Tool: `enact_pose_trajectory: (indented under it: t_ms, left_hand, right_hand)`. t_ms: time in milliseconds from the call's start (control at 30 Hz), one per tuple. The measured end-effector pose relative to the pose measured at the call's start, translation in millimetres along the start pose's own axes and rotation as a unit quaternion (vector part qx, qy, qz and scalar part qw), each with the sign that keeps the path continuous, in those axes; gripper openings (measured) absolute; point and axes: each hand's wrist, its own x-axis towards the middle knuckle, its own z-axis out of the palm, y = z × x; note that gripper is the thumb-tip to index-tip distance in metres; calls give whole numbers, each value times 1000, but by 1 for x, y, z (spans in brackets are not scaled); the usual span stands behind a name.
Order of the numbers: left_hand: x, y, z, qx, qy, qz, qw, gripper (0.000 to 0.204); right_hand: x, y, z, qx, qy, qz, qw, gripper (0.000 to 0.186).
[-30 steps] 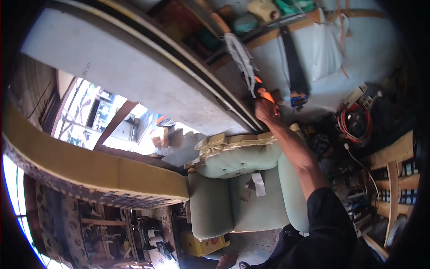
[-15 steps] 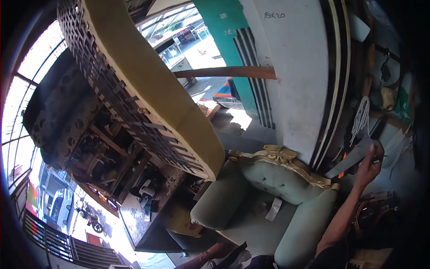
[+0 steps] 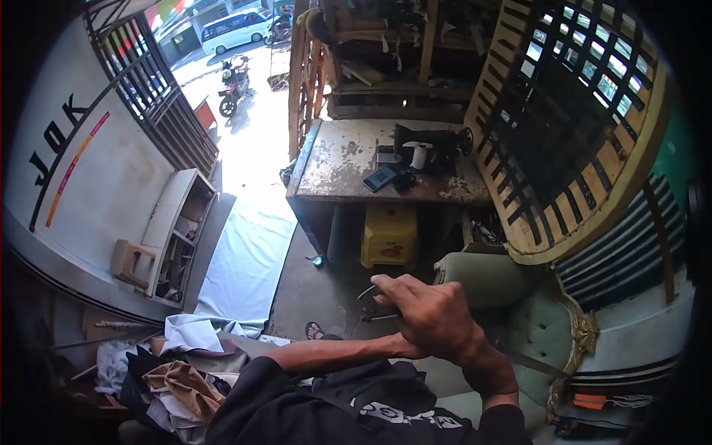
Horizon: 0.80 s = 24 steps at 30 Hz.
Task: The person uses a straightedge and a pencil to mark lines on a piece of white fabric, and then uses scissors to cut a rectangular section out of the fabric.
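My right hand (image 3: 434,315) is closed around a dark-handled tool, with part of the handle (image 3: 367,295) showing past the fingers. A grey flat blade (image 3: 538,363) appears behind the wrist. My left hand (image 3: 408,346) lies beneath and behind the right one, its fingers hidden. The green tufted armchair (image 3: 541,334), with its carved gold frame, is just behind and right of my hands.
A worn table (image 3: 319,163) bears a black sewing machine (image 3: 430,137), above a yellow stool (image 3: 389,233). A webbed wooden frame (image 3: 512,215) leans at right. White cloth (image 3: 241,252), a shelf unit (image 3: 178,237) and piled fabrics (image 3: 178,389) are at left; a motorbike (image 3: 230,93) stands outside.
My right hand took the grey-bladed tool from the wall and brought it down to my left hand. The view has swung leftward to the sewing table and doorway.
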Motion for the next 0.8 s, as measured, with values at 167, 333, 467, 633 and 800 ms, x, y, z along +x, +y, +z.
enact_pose_trajectory:
  t_ms: [167, 333, 467, 633, 800]
  left_hand:
    - [-172, -73, -182, -90, 325, -54, 940, 40]
    - [-377, -65, -324, -80, 756, -126, 638, 32]
    - [-460, -67, -374, -51, 887, -68, 453, 34]
    - [-511, -105, -436, -119, 937, 49, 324, 36]
    - [-543, -220, -486, -233, 915, 79, 320, 39]
  right_hand:
    - [107, -21, 138, 204, -20, 8, 979, 44]
    - [175, -5, 283, 274, -228, 127, 926, 23]
    - [221, 6, 427, 382, -465, 197, 774, 44]
    - [301, 20, 616, 465, -513, 379, 614, 69]
    - [397, 86, 810, 602, -331, 526, 501, 89]
